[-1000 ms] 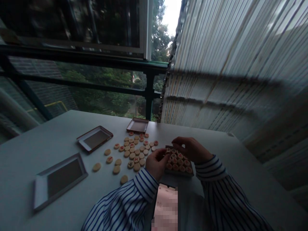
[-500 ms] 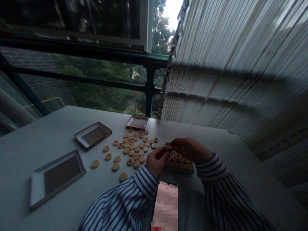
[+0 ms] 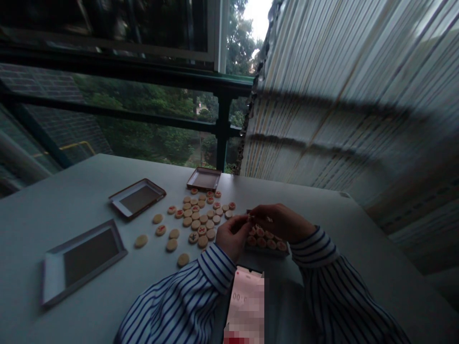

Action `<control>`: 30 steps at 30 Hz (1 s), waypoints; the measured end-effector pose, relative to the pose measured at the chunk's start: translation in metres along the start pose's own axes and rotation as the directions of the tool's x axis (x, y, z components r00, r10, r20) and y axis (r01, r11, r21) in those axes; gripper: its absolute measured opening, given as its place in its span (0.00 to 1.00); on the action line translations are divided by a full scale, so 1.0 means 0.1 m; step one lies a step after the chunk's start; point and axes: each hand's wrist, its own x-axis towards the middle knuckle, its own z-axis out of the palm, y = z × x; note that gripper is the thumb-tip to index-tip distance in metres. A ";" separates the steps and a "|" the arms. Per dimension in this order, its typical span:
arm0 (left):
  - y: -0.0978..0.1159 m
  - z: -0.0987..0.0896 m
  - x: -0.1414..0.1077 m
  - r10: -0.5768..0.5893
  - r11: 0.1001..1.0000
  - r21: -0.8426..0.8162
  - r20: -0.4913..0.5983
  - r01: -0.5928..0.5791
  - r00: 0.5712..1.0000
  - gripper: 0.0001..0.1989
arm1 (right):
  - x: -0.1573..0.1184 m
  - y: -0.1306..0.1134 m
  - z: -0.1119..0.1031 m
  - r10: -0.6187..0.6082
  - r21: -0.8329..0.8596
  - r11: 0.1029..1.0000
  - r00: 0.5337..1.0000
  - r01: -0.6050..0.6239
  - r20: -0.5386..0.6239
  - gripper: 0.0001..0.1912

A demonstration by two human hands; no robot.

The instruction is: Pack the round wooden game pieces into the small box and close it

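Left hand (image 3: 232, 237) and right hand (image 3: 283, 222) pinched narrow, can't tell on what, at ten-o'clock corner of shallow grey box (image 3: 266, 251) of round red-marked discs (image 3: 261, 241). From box: loose pale round discs (image 3: 203, 219) at ten; white tabletop (image 3: 366, 248) runs to edge at two.

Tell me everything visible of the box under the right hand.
The box is shallow, open-topped and dark grey-looking, its material unclear. It lies flat on the white table, holding rows of round discs; those clearly showing bear red marks. The right hand covers much of its far part; whether they touch is hidden.
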 end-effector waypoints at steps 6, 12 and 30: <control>-0.07 -0.05 0.04 0.017 1.000 0.015 0.043 -0.018 0.999 0.14 | -0.01 -0.04 -0.03 -0.025 0.028 0.999 0.999 0.024 0.023 0.11; -0.08 -0.05 0.03 0.007 1.000 0.007 0.035 -0.008 0.999 0.16 | -0.02 -0.09 -0.06 -0.029 0.046 0.999 0.998 0.027 0.056 0.10; -0.08 -0.04 0.04 0.016 1.000 -0.007 0.025 -0.016 1.000 0.14 | -0.02 -0.05 -0.06 -0.039 0.008 0.999 0.999 0.039 0.016 0.11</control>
